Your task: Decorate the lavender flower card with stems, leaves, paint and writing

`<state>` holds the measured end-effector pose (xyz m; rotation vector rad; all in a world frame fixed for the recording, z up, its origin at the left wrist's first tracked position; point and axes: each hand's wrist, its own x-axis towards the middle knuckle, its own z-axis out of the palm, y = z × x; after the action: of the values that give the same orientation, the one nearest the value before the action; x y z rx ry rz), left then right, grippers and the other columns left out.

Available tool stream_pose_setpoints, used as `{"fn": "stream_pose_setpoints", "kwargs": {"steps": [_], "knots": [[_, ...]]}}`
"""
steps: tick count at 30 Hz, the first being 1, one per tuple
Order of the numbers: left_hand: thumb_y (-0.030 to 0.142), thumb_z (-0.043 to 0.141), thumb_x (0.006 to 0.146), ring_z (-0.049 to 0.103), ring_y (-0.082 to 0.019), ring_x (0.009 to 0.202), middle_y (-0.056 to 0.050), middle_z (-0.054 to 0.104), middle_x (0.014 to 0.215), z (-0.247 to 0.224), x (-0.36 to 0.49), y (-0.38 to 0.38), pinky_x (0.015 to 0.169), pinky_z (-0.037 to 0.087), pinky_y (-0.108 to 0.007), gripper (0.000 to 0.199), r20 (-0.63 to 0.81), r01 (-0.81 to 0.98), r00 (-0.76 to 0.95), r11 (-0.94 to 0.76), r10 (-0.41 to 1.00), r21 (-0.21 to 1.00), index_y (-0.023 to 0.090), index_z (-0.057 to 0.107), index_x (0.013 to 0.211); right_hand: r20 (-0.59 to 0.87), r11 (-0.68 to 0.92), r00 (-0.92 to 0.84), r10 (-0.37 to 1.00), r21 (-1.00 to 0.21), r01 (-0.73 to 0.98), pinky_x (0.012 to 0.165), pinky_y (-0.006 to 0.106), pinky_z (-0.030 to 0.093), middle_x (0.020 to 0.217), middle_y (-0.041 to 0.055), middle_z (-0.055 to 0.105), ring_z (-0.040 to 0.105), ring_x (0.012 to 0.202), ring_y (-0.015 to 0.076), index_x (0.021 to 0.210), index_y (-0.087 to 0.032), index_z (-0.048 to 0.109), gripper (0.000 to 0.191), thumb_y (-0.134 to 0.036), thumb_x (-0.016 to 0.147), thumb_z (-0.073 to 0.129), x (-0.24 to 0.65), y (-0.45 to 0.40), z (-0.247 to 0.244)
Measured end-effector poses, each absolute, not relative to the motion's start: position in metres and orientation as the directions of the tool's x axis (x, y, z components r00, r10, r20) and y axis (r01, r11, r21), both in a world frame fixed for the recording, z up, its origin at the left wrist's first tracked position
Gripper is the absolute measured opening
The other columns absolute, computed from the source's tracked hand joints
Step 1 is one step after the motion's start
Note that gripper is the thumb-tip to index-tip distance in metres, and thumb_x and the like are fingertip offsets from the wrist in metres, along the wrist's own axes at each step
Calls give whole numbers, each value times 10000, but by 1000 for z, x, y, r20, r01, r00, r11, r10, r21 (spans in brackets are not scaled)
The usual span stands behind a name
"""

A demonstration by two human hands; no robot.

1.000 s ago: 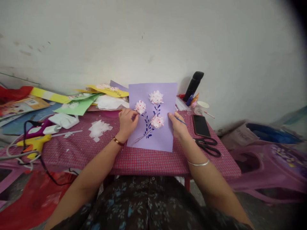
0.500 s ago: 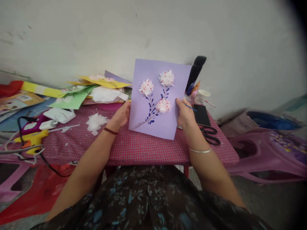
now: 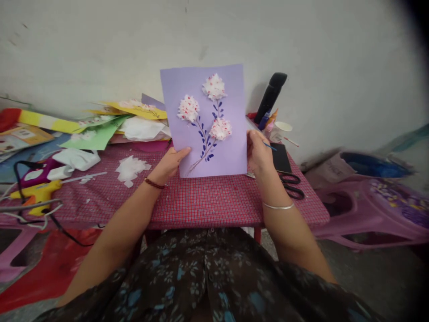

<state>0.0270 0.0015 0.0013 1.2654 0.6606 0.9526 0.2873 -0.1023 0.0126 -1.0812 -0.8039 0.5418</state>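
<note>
A lilac sheet of paper [image 3: 231,161] is held up in front of me, tilted slightly. It bears fluffy white flowers with red specks [image 3: 214,86] and brown stems with painted dark blue leaves [image 3: 202,134]. My left hand [image 3: 172,161] grips its lower left edge, thumb across the front. At the right edge, my right hand [image 3: 259,152] is closed, its fingers touching or close beside the sheet. A thin blue paintbrush [image 3: 270,146] pokes out of that hand; its tip is hidden. Scissors [image 3: 293,185] with black handles lie by my right wrist.
White torn tissue [image 3: 132,171] and a yellow glue gun [image 3: 38,197] with cables lie on the left of the checked tablecloth [image 3: 208,205]. Coloured papers [image 3: 97,138] are piled behind. Paint bottles [image 3: 268,120], a paper cup [image 3: 281,129] and a pink stool [image 3: 358,205] are on the right.
The sheet has moved up and left and turned a little counterclockwise. My left thumb now shows on its front. My right thumb has shifted from its front to its edge.
</note>
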Motion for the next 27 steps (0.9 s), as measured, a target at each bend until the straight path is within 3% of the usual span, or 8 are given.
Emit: {"fn": "stream_pose_setpoints", "kwargs": {"steps": [3,9,14,24,27], "knots": [[298,760,816,687,-279,1248,-81,783,1243,-2,27,13,1170,494,-451,282,125,-294,387,-6,914,956,174,766,1069,285,398,589,756,-915,-68,562,290,479,694,-11,649,569,582,137,794,-265,598,396,-646,828,699,286,-105,16],[287,719,855,654,-264,1307,-99,766,1281,-8,21,35,1192,469,-432,252,150,-300,215,-81,965,951,169,750,1075,310,425,592,744,-903,-62,558,291,524,627,-43,633,548,509,119,752,-262,535,460,-682,803,718,285,-108,21],[308,741,834,695,-280,1232,-100,791,1213,-10,19,33,1185,480,-462,280,131,-283,262,-54,956,958,164,757,1073,332,431,586,739,-902,-34,554,276,526,620,-38,649,580,516,121,744,-256,575,456,-680,811,727,281,-110,21],[319,803,795,710,-330,1176,-109,808,1111,-4,16,25,1104,532,-494,210,72,-101,340,-40,938,994,175,788,947,482,439,525,702,-873,215,587,290,511,631,-9,673,622,567,131,756,-242,623,456,-666,924,602,274,-117,27],[302,785,801,707,-319,1185,-94,805,1120,-5,13,24,1104,526,-502,233,68,-76,314,-47,947,996,183,781,1002,503,427,516,693,-864,267,588,296,503,627,-10,664,611,557,131,760,-242,619,466,-672,933,582,273,-118,27]]}}
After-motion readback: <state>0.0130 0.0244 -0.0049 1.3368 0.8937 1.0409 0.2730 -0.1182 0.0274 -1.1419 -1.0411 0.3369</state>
